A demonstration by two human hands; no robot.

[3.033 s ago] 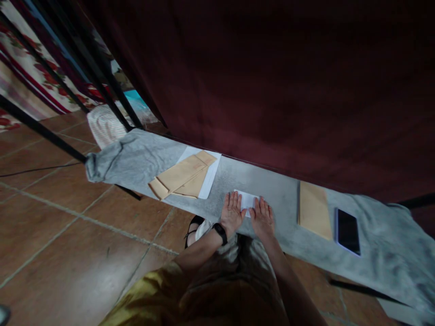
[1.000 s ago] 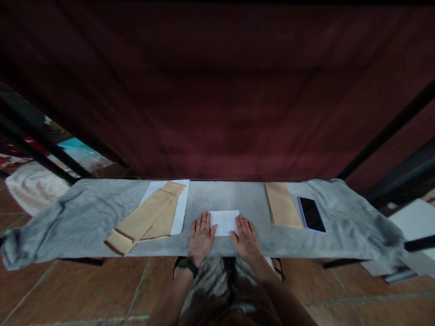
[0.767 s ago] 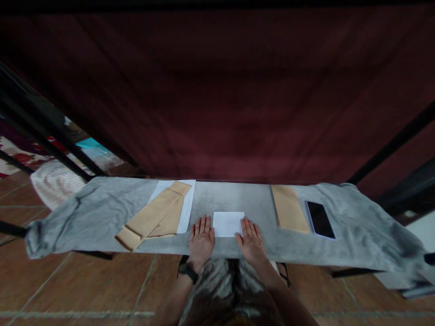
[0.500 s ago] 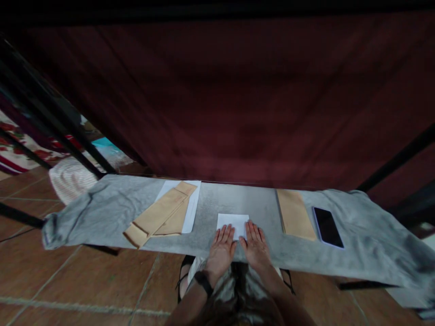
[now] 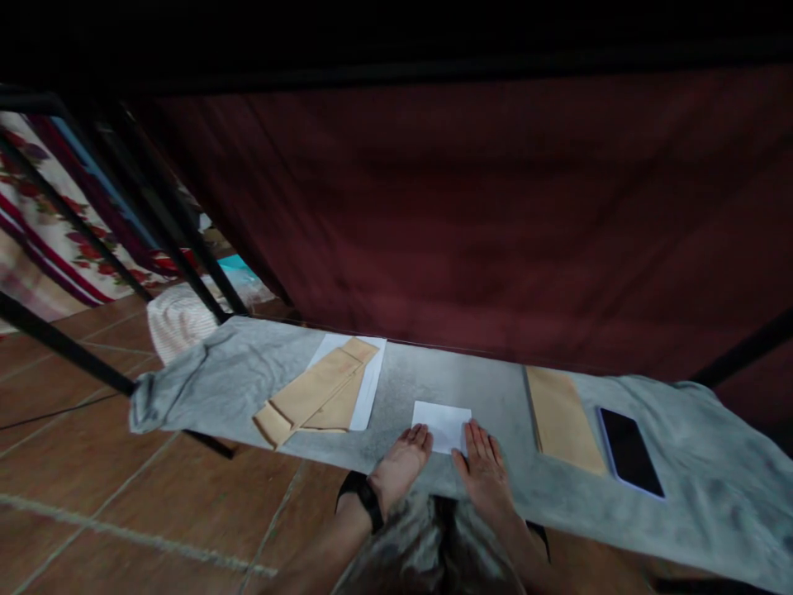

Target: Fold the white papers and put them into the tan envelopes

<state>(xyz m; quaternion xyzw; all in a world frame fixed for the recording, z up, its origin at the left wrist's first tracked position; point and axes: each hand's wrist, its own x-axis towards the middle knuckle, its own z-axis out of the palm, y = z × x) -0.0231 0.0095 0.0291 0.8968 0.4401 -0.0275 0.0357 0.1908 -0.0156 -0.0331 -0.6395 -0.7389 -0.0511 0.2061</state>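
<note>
A small white sheet of paper (image 5: 442, 425) lies flat at the middle of the long grey cloth surface (image 5: 396, 397). My left hand (image 5: 405, 464) rests at the paper's left lower edge, palm down, fingertips touching it, holding nothing. Over the right edge of the paper, my right hand (image 5: 484, 467) lies flat with its fingers stretched out, also holding nothing. To the left, folded brown paper pieces (image 5: 315, 388) overlap a larger white sheet (image 5: 370, 387). On the right lies a stack of brown paper (image 5: 563, 420).
A phone (image 5: 630, 452) lies face up right of the brown stack. Dark red fabric (image 5: 434, 223) hangs behind the surface. Black metal bars (image 5: 68, 343) stand at the left, near a striped white cloth bundle (image 5: 179, 321) on the tiled floor (image 5: 124, 496).
The camera view has turned left, so the surface sits further right and tilts. My left hand has drawn back toward the paper's lower left edge, uncovering more of the sheet.
</note>
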